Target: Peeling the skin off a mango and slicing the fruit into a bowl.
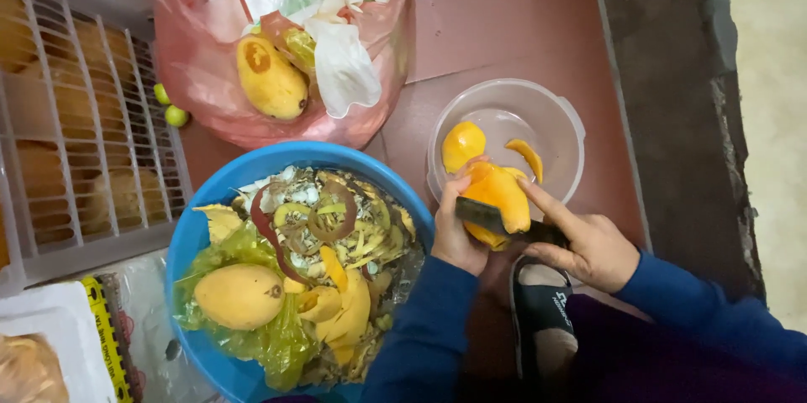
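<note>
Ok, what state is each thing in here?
Held mango: peeled, knife at it.
Knife: in right hand.
Left hand: gripping the mango.
Clear bowl: holds mango pieces.
Blue basin: full of peels, one whole mango.
Pink bag: open.

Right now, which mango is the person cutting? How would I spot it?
Find the clear round plastic bowl on the reddish floor. At its near rim, the left hand grips a peeled mango while the right hand presses a dark knife across it. Unlike the other whole mangoes, it is bare orange flesh.
</note>
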